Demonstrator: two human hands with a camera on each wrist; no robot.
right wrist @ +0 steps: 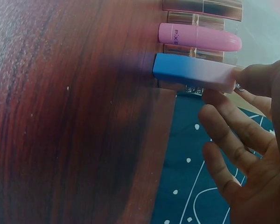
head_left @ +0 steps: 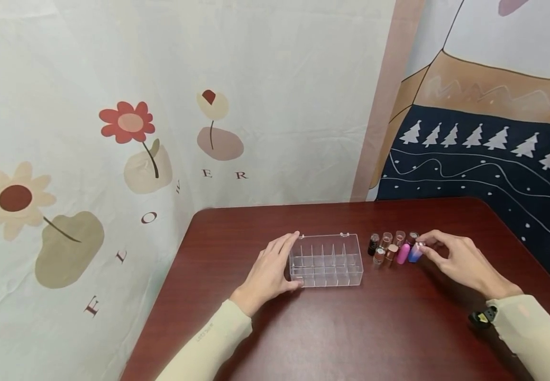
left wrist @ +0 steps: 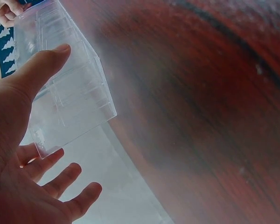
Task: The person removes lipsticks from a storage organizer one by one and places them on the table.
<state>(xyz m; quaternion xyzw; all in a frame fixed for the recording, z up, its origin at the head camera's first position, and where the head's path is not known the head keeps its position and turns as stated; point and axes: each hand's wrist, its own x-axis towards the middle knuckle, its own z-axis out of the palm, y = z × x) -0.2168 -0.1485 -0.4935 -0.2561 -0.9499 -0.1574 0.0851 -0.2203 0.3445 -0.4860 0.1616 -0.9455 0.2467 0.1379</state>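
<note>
A clear plastic organizer box (head_left: 326, 260) with small compartments sits on the table. My left hand (head_left: 269, 269) holds its left end, thumb at the front corner and fingers at the back corner. In the left wrist view the thumb lies over the box (left wrist: 74, 102) and the other fingers are spread. My right hand (head_left: 460, 259) pinches the top of a blue-to-pink lipstick (right wrist: 191, 71) between thumb and finger. This lipstick is at the right end of a cluster, beside a bright pink lipstick (head_left: 403, 254). Whether its base touches the table, I cannot tell.
Several lipsticks stand close together right of the box, among them a brown-capped one (head_left: 391, 254) and a black one (head_left: 373, 244). The dark red table (head_left: 332, 328) meets printed cloth hangings (head_left: 280, 106) at its back edge.
</note>
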